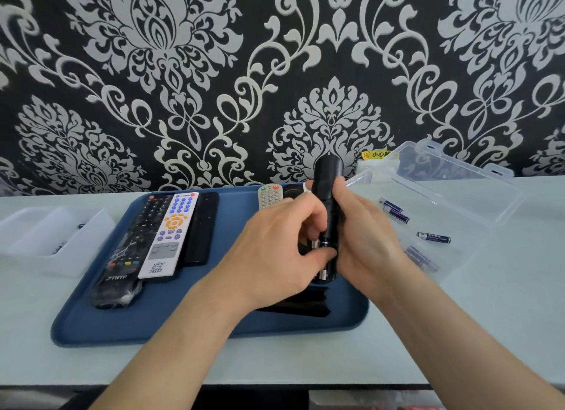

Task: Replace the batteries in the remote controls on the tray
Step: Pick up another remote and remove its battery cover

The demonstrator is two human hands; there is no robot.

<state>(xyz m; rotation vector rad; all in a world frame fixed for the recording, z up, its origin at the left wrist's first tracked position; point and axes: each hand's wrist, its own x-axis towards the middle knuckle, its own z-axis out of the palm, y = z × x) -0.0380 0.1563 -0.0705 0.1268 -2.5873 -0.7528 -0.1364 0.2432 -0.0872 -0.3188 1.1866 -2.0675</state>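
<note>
The slim glossy black plastic remote (329,195) stands nearly upright above the dark blue plastic tray (91,324), its open battery bay near the bottom showing metal cell ends. The right hand (370,238) wraps its grip around the body, and the left hand (275,250) pinches at the bay. Best keep the remote steady and seat each cell squarely, springs first; spare purple-labelled batteries (433,237) lie at three o'clock in the clear plastic box (477,195) on the pale desk (305,363).

grey remote (269,195) half hidden, yellow label (376,154) cut off
</note>
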